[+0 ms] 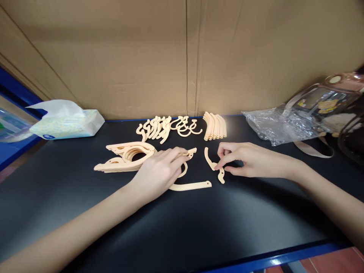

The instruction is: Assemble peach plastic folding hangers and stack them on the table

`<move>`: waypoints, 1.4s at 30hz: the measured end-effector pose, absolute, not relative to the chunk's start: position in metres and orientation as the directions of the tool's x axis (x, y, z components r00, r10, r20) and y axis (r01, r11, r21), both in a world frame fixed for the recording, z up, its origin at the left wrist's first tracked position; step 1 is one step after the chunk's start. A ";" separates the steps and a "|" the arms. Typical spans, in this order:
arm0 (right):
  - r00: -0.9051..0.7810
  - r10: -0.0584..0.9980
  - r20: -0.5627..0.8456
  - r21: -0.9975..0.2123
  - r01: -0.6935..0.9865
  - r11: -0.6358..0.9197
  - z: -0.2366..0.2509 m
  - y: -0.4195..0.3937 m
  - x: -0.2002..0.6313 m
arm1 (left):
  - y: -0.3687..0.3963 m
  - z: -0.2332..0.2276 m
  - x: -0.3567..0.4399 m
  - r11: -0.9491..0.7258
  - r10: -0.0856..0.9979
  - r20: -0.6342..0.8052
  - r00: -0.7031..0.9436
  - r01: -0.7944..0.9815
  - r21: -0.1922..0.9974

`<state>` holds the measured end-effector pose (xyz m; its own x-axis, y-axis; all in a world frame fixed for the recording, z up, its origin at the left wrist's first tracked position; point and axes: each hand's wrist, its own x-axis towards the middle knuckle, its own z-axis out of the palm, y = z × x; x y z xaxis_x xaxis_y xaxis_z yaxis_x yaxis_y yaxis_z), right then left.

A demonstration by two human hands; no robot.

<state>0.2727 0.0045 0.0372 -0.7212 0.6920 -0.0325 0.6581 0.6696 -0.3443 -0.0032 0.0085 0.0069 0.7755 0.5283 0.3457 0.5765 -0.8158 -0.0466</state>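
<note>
Left hand [159, 172] flat, fingers spread over curved peach plastic arm [190, 186] — right hand [247, 161] pinching smooth hook piece [214, 165] at fingertips.

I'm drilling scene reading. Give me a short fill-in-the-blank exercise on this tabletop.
1. The left hand rests on a plastic part beside the stack of hanger arms, all coloured ____.
2. The right hand pinches a small ____ piece.
3. The tissue pack lies at the table's far ____ corner.

Missing words: peach; curved; left
</note>
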 end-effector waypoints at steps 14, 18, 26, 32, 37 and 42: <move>-0.687 0.721 0.088 -0.261 0.683 0.682 0.024 0.003 0.264 | -0.012 -0.002 0.014 -0.863 0.505 0.242 0.828 0.477 0.169; -0.681 0.726 0.094 -0.396 0.644 0.655 0.020 0.002 0.262 | -0.011 -0.003 0.012 -0.826 0.563 0.218 0.797 0.539 0.165; -0.646 0.753 0.122 -0.484 0.624 0.613 0.017 0.001 0.255 | -0.013 -0.008 0.011 -0.772 0.634 0.266 0.727 0.617 0.155; -0.658 0.744 0.114 -0.364 0.669 0.648 0.017 -0.003 0.251 | -0.012 -0.005 0.014 -0.760 0.637 0.311 0.706 0.642 0.100; -0.709 0.699 0.092 -0.243 0.665 0.706 0.017 -0.009 0.247 | -0.013 -0.003 0.014 -0.751 0.634 0.339 0.695 0.658 0.057; -0.742 0.666 0.078 -0.242 0.634 0.734 0.018 -0.011 0.247 | -0.013 -0.007 0.013 -0.755 0.627 0.359 0.692 0.652 0.062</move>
<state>0.2470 -0.0111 0.0181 -0.7417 0.6661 0.0782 0.6340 0.7344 -0.2424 0.0134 -0.0127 -0.0065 0.6915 0.6267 0.3592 0.6525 -0.7553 0.0615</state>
